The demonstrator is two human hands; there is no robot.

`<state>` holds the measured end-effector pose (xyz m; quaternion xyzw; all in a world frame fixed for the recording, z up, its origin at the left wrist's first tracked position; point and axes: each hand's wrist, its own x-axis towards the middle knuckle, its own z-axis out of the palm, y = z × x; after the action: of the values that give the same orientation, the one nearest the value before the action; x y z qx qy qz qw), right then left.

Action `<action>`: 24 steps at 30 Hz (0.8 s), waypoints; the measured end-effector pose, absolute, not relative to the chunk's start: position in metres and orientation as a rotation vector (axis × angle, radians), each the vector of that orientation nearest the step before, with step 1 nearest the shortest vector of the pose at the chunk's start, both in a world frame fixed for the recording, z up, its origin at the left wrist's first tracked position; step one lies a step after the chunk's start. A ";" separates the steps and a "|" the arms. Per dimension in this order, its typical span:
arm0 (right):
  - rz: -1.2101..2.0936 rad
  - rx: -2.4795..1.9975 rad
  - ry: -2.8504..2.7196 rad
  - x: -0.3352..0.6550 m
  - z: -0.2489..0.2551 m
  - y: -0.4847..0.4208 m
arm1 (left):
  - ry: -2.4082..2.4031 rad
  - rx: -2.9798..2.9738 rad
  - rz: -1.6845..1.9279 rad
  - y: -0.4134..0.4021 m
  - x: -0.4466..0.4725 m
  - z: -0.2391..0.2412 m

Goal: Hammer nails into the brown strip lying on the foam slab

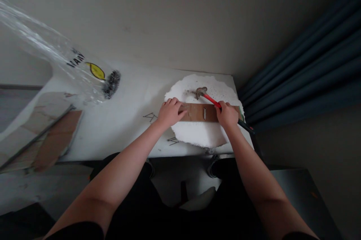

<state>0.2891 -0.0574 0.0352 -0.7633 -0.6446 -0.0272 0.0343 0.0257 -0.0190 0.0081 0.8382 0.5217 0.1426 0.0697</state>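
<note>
The white table stands against a plain grey wall, with a dark blue curtain to the right. On its right-hand part lies a rough-edged white slab, and across the slab lies a brown strip bearing a small pale piece.

Your left hand lies over the strip's left end, fingers close together and thumb apart. Your right hand is clamped around the handle of the hammer at the strip's right end; the head lies beyond the strip, over the slab. Contact between head and slab cannot be confirmed.

Caution: if you swing from this position, a stroke straying left could hit your left thumb. If left-hand pressure is light, the strip could slide or pivot on the slab. The slab's uneven edge may crumble or rock under load near the rim. Loose nails beside the slab could prick your left wrist or roll off the front edge if knocked.
</note>
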 end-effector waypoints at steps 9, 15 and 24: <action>-0.084 -2.241 -2.072 0.303 0.032 -0.051 | 1.576 2.457 0.471 -0.014 0.018 0.010; 0.028 -2.193 -1.963 0.309 0.038 -0.043 | 1.654 2.418 0.471 -0.011 0.017 0.009; 0.043 -1.561 -2.466 0.226 0.048 -0.032 | 1.666 2.402 0.426 -0.011 0.023 0.009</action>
<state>0.2260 -0.0318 0.0475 -0.5314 -0.8396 0.0145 0.1111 0.0233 -0.0107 0.0087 0.8096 0.5615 0.1435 0.0936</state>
